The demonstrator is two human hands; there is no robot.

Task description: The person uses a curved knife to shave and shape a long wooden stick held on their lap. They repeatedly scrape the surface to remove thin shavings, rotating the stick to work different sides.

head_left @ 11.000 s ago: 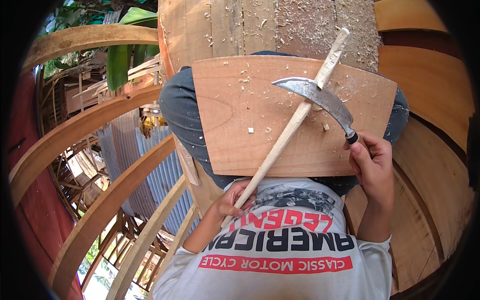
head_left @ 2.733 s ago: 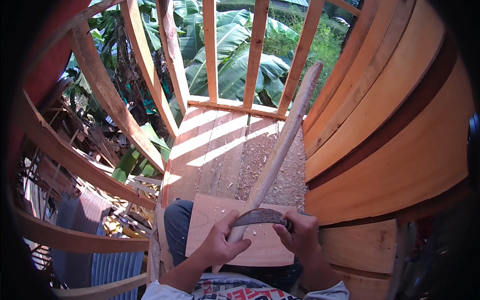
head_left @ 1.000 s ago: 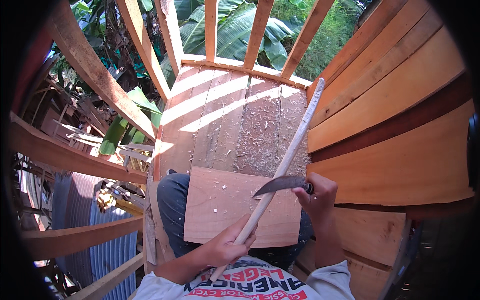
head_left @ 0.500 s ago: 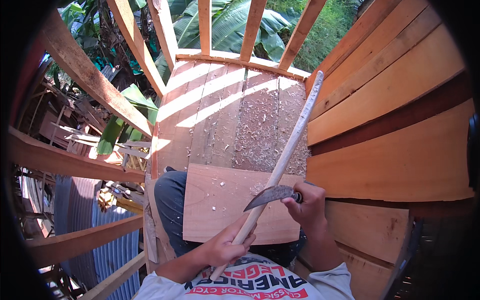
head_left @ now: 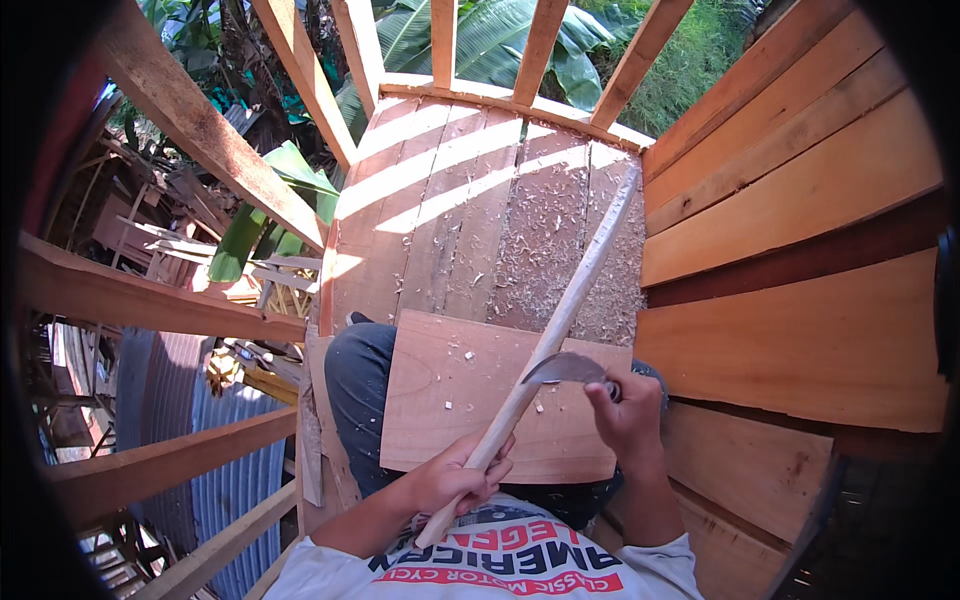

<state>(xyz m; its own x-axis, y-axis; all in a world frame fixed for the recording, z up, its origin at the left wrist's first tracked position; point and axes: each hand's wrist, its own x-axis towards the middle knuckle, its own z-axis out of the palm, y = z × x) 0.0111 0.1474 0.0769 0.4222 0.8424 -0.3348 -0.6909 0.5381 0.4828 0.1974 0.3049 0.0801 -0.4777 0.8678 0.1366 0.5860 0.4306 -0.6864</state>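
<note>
While seated, person shaves a long wooden stick [head_left: 565, 310] with a curved blade [head_left: 562, 369].
Left hand [head_left: 455, 480] wraps the stick's near end; right hand [head_left: 628, 412] grips blade handle, edge against stick, over lap board [head_left: 450, 390].

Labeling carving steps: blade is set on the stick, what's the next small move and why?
Probably a short shaving stroke along the stick. The curved knife in the right hand already has its edge against the stick's side, the left hand grips the lower end, and the stick lies braced across the board on the lap, with chips scattered there.
</note>
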